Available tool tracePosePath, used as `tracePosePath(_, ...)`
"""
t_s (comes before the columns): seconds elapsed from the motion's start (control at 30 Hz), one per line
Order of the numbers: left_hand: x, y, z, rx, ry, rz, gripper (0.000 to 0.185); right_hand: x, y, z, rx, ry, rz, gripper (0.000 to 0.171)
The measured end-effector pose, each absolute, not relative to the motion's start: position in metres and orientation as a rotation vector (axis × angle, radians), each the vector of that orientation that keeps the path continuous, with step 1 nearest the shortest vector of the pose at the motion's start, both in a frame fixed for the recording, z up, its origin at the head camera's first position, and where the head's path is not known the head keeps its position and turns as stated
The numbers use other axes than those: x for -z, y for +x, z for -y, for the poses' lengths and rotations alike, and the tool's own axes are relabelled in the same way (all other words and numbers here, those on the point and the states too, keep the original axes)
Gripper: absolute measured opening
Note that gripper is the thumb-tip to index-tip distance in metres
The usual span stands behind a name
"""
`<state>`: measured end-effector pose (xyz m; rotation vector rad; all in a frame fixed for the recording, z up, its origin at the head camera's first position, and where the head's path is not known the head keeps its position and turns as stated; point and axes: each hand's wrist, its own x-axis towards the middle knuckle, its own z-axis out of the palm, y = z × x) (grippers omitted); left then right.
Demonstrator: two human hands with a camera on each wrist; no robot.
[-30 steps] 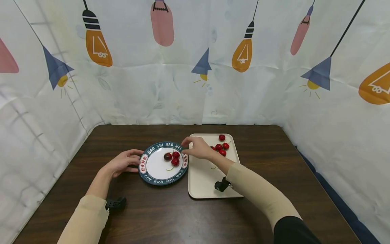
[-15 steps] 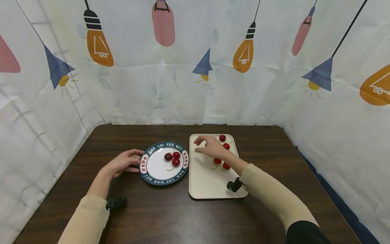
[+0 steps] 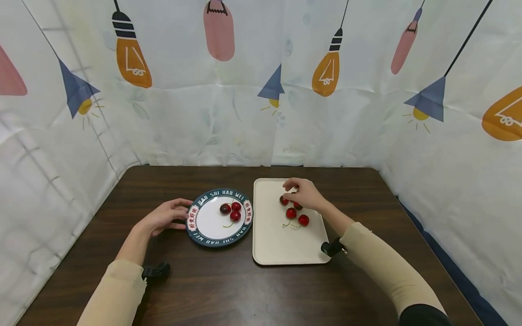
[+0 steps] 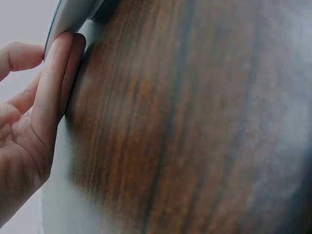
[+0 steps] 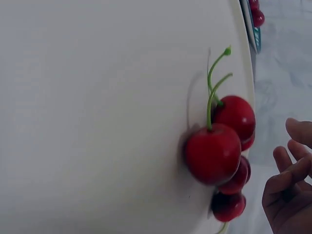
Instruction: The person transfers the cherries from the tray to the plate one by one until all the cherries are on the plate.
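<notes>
Right hand (image 3: 303,194) is over the cream tray (image 3: 272,244), fingers curled down onto the far cherries (image 3: 284,199); whether that grip has closed on one, hard to tell from here. Two more glossy red cherries lie loose just nearer. Left hand (image 3: 165,217), fingers relaxed, rests against the rim of the round plate (image 3: 216,240), three cherries inside, on the dark wood-grain surface (image 3: 228,290).

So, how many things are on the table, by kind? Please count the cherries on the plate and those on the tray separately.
Plate: 1
Tray: 1
Cherries on the plate: 3
Cherries on the tray: 3 in plain view; the right hand may hide more
Total: 8 counted, at least
</notes>
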<state>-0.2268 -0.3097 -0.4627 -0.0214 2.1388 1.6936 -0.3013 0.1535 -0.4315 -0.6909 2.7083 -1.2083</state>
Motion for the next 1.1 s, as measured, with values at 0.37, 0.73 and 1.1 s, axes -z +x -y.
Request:
tracePosePath(0.37, 0.463, -0.227, 0.310, -1.698, -0.024, -2.137, 0.057, 0.436, -0.305, -0.185, 1.228, -0.568, -2.780, 0.033)
tracePosePath(0.73, 0.463, -0.227, 0.311, -1.688, -0.027, -2.148, 0.058, 0.442, -0.308, -0.210, 1.167, -0.425, -2.836, 0.036)
tracePosePath(1.1, 0.463, -0.227, 0.311, -1.681, -0.028, -2.153, 0.057, 0.451, -0.314, -0.215, 1.118, -0.389, -2.780, 0.034)
